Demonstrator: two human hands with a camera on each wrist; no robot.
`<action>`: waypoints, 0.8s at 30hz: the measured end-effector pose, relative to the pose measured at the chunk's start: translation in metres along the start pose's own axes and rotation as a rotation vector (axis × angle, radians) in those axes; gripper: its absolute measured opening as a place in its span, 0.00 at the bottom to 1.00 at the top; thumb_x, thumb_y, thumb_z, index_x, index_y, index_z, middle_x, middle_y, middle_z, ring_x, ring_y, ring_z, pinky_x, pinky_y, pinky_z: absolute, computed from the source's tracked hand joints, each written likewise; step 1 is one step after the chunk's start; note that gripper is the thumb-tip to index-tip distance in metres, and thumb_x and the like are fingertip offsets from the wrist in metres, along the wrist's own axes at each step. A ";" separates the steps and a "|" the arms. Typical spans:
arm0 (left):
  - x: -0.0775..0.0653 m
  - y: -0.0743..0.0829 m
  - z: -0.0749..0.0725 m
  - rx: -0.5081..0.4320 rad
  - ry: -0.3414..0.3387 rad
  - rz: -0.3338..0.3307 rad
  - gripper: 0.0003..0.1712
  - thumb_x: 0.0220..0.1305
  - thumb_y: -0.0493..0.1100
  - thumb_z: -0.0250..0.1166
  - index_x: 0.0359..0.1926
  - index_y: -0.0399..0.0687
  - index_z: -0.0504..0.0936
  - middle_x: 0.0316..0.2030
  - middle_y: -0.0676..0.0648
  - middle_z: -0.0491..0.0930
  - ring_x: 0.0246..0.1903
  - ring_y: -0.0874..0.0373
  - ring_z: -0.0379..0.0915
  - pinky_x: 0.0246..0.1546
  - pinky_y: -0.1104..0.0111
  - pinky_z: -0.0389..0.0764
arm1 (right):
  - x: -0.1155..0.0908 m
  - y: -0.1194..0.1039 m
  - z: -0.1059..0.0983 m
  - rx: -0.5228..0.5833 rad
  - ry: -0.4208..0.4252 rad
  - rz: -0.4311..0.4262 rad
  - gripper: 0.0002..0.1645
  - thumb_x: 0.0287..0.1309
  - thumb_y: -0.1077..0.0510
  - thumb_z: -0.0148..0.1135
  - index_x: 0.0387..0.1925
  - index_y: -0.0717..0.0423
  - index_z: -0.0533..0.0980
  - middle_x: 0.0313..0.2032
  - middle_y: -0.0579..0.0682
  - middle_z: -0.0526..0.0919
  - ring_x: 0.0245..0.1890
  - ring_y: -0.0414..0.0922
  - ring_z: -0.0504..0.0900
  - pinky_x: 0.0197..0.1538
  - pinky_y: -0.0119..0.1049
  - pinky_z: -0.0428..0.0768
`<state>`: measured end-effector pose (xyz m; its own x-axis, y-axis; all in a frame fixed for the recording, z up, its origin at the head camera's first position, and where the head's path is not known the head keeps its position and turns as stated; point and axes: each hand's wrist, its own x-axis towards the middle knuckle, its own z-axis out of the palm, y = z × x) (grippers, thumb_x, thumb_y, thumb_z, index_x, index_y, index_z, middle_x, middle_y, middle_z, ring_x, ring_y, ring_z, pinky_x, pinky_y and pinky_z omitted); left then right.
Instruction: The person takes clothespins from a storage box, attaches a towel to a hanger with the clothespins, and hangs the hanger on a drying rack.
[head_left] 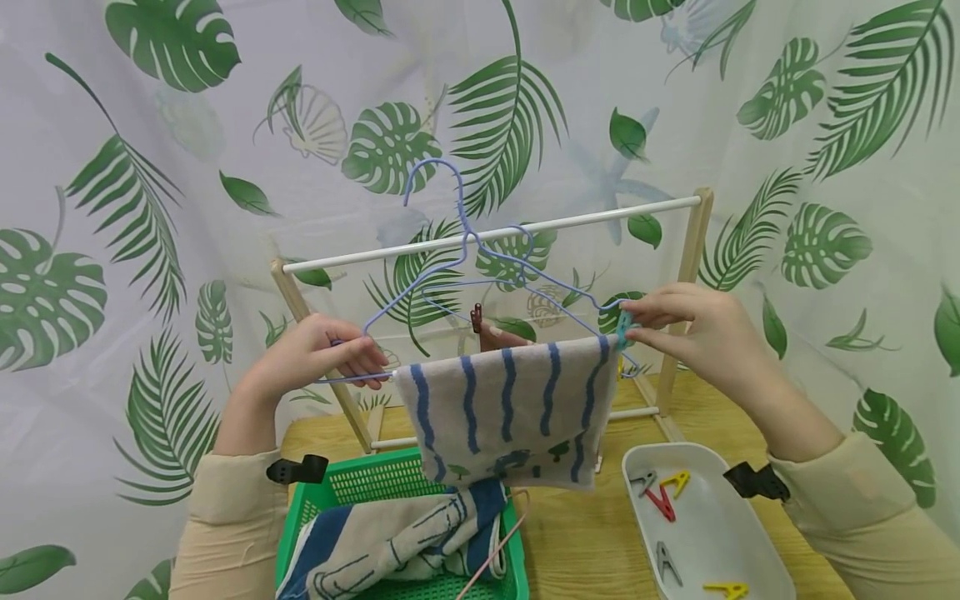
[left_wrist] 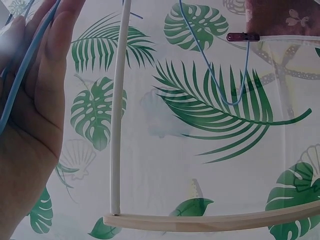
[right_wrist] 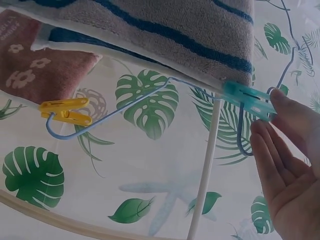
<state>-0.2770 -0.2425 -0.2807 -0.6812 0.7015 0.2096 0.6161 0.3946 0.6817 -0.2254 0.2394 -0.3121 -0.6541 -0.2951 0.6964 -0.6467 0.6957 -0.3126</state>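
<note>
A blue wire hanger [head_left: 462, 200] carries a grey towel with wavy blue stripes [head_left: 525, 400] over its lower bar. Its left corner is gripped by my left hand [head_left: 337, 354], and the wire crosses the fingers in the left wrist view. At the towel's upper right edge, my right hand [head_left: 701, 325] pinches a teal clothespin [right_wrist: 248, 100] between thumb and fingers. The clothespin's front end sits over the towel edge and hanger wire. Behind hangs a second blue hanger with a reddish-brown towel [right_wrist: 47, 65], fastened by a yellow clothespin [right_wrist: 65, 111] and a dark red one [left_wrist: 243, 37].
A drying rack with a white rail [head_left: 600, 219] and wooden legs stands behind the hanger. A green basket [head_left: 405, 463] at front left holds a blue-and-beige towel [head_left: 405, 542] and a pink wire. At front right, a white tray [head_left: 738, 542] holds several clothespins.
</note>
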 end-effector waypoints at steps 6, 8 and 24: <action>0.000 0.000 0.001 -0.006 -0.006 0.000 0.18 0.83 0.36 0.55 0.43 0.29 0.89 0.36 0.36 0.92 0.34 0.63 0.91 0.39 0.68 0.92 | -0.001 0.000 0.002 -0.010 0.041 0.019 0.20 0.49 0.69 0.83 0.46 0.54 0.91 0.37 0.48 0.91 0.36 0.26 0.82 0.39 0.12 0.76; 0.000 0.001 0.001 -0.006 -0.007 -0.005 0.18 0.83 0.36 0.56 0.43 0.30 0.90 0.36 0.36 0.92 0.34 0.63 0.91 0.39 0.68 0.92 | -0.001 0.000 0.003 0.002 0.042 0.022 0.19 0.50 0.70 0.82 0.45 0.56 0.90 0.36 0.50 0.91 0.36 0.21 0.80 0.40 0.10 0.76; 0.003 0.000 0.002 0.007 -0.011 -0.016 0.17 0.82 0.36 0.56 0.43 0.34 0.91 0.37 0.38 0.93 0.34 0.61 0.92 0.40 0.67 0.93 | -0.001 0.004 0.005 0.070 0.036 0.058 0.15 0.53 0.71 0.80 0.43 0.58 0.90 0.35 0.51 0.92 0.35 0.18 0.79 0.40 0.12 0.80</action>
<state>-0.2786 -0.2391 -0.2816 -0.6867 0.7015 0.1907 0.6078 0.4102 0.6799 -0.2295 0.2390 -0.3175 -0.6779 -0.2309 0.6979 -0.6344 0.6634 -0.3967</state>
